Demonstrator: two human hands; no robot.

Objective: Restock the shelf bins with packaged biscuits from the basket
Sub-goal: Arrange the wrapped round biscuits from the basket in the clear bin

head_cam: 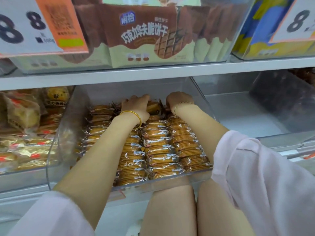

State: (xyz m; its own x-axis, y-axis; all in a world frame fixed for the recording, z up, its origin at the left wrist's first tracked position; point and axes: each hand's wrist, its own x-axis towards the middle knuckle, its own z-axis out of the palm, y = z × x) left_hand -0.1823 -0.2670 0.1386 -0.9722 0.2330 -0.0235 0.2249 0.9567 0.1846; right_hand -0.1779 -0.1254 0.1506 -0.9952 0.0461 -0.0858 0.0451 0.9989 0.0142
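**Restocking: Seating Packs at the Rear of the Bin**

**Position.** Both forearms reach into the clear shelf bin (68, 126) on the lower shelf. The left hand (135, 106), which wears a gold bangle (131, 114), and the right hand (179, 101), which wears a string bracelet (184, 104), lie near each other at the back of the bin.

**Grip state.** The left-hand grip is curled over a biscuit pack (152, 106) in the rear of the middle row, with the thumb against the wrapper. The right-hand grip cannot be determined. The back of the hand hides the fingers, which point down among the rear packs.

**Task items.** The packaged biscuits (158, 142) stand on edge in tight parallel rows from the front wall of the bin to the hands. The basket is not in view.

**Surroundings.** A neighbouring bin (25, 125) to the left holds other wrapped bakery goods. Chocolate wafer boxes (141, 36) and a price card (25, 26) occupy the shelf above.

**Step in hand (judgement).** The hands are seating or squaring packs at the rear of the rows. The front and middle of the bin look well filled, so this bin appears close to complete.

**Next move (judgement).**
1. Release the pack only when it stands upright against its neighbour.
2. Draw both hands straight back, low under the upper shelf.
3. Avoid dragging the sleeves across the front rows, because the packs could tip.
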